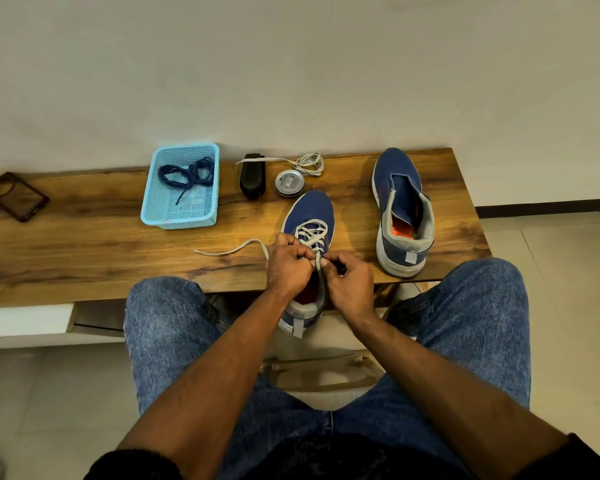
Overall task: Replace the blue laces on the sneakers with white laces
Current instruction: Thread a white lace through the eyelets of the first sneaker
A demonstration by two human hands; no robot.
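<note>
Fingers of left hand and right hand both pinching white lace at upper eyelets of near sneaker, frame centre. Judgement: keep tip flat, feed through eyelet, pull both sides even. Loose lace tail trails left on surface. Second sneaker unlaced, right; spare white lace behind tin. Blue laces in basket. Hidden: exact eyelet, lace tip, behind knuckles.
</note>
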